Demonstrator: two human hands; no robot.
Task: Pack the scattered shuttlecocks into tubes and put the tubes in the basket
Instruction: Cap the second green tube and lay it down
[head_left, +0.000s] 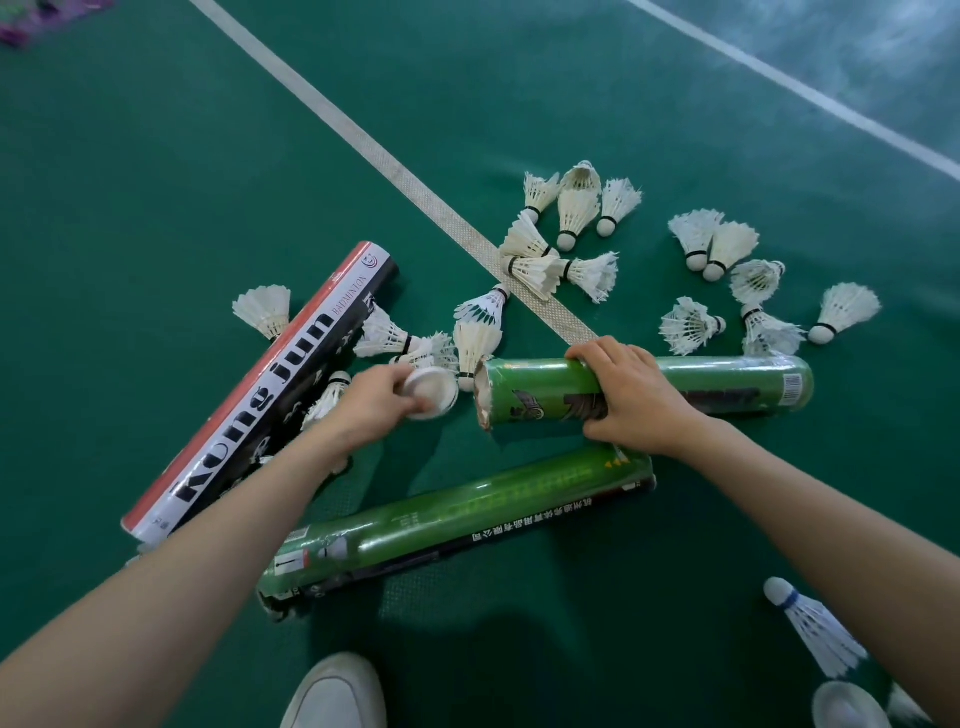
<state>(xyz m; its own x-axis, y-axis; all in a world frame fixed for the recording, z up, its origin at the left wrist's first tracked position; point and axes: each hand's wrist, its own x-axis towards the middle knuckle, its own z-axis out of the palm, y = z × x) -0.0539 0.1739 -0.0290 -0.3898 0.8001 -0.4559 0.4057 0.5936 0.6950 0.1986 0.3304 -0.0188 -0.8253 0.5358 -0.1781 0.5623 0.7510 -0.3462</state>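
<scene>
With the right hand (631, 400) gripping the green cardboard tube (727, 387) steady, the left hand (374, 402), pinching the round white plastic cap (434, 395) off its nine-o'clock mouth, should probably park it close by.

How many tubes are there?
3. The black-and-red tube lies left, the right hand grips one green tube, and the second green tube lies nearest the person. None looks hidden.

Beneath me lies a dark green textured court floor (156, 182). A broad white woven boundary line (395, 171) crosses it diagonally, and a thinner white painted line (779, 78) cuts the far right corner. My white shoe toe (337, 691) shows at the bottom edge; a blurred purple object (47, 15) sits top left
</scene>
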